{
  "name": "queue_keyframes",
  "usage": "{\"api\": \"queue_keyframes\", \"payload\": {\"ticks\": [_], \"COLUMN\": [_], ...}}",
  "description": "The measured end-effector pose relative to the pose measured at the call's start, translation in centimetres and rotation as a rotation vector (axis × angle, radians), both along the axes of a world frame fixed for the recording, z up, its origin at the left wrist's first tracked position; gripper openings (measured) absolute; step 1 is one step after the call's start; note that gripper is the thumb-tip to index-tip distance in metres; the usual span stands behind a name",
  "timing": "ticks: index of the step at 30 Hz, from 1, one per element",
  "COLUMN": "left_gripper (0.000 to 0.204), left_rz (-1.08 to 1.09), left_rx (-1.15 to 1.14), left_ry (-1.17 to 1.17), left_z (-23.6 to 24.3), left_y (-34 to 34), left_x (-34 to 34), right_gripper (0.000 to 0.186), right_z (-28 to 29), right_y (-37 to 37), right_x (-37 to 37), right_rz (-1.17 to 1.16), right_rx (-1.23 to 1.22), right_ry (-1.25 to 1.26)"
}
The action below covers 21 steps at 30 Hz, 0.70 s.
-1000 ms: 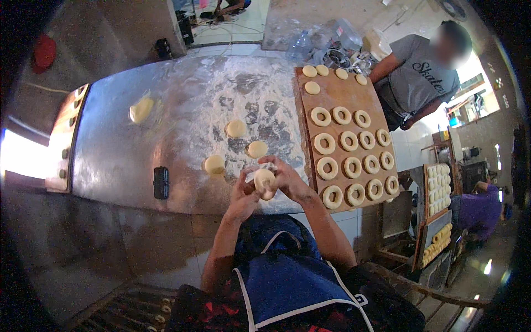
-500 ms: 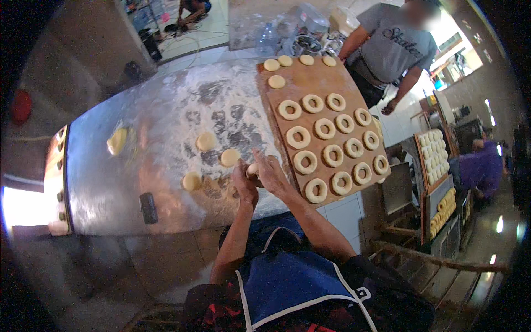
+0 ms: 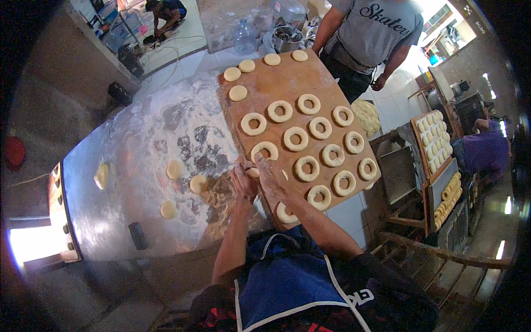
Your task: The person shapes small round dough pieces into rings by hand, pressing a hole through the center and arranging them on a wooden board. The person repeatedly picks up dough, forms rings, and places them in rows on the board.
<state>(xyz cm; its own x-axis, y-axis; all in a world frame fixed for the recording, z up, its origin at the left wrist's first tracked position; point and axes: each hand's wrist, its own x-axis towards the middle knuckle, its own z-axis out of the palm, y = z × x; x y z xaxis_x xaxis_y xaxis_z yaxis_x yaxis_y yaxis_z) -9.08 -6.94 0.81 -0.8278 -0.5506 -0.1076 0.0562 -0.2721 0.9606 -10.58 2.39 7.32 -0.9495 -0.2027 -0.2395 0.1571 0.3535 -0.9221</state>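
Note:
Between my closed hands is a small piece of dough, a pale dough ring or lump [image 3: 253, 173] mostly hidden by the fingers. My left hand [image 3: 242, 182] grips it from the left, and my right hand [image 3: 272, 183] closes on it from the right. Both are over the near left edge of a brown wooden board [image 3: 282, 80]. Several dough rings [image 3: 295, 148] lie on it in rows, one just beyond my fingers. Flat dough discs [image 3: 238, 93] sit along its far left part. Left of my hands, three dough rounds [image 3: 175, 169] rest on the floured metal table [image 3: 119, 210].
A dough lump [image 3: 102, 176] and a dark block [image 3: 137, 235] lie farther left on the table. Past the board stands a person in a grey shirt [image 3: 376, 33]. A tray of pale dough pieces [image 3: 433, 141] leans at right, above a wooden rail [image 3: 442, 255].
The view has shifted, so table and board appear farther left. My hands have moved from over the floured table to the board's near left edge, still closed on the dough.

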Motion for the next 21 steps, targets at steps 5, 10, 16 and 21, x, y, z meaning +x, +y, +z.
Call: {"api": "queue_keyframes", "payload": {"ticks": [5, 10, 16, 21], "left_gripper": [0.035, 0.037, 0.035, 0.031], "left_rz": [0.028, -0.146, -0.407, -0.516], "left_rx": [0.04, -0.296, -0.003, 0.14], "left_ry": [0.045, 0.214, 0.246, 0.179], "left_z": [-0.8, -1.0, 1.4, 2.6], "left_y": [4.9, 9.1, 14.8, 18.7], "left_x": [-4.7, -11.0, -17.2, -21.8], "right_gripper": [0.054, 0.062, 0.065, 0.063], "right_z": [-1.8, -1.5, -1.3, -0.3], "right_y": [4.6, 10.5, 17.7, 21.3], "right_x": [-4.3, -9.5, -14.6, -18.8], "right_rz": [-0.15, -0.216, -0.074, -0.249], "right_rx": [-0.137, -0.4, 0.009, 0.039], "right_ry": [0.173, -0.104, 0.178, 0.309]}}
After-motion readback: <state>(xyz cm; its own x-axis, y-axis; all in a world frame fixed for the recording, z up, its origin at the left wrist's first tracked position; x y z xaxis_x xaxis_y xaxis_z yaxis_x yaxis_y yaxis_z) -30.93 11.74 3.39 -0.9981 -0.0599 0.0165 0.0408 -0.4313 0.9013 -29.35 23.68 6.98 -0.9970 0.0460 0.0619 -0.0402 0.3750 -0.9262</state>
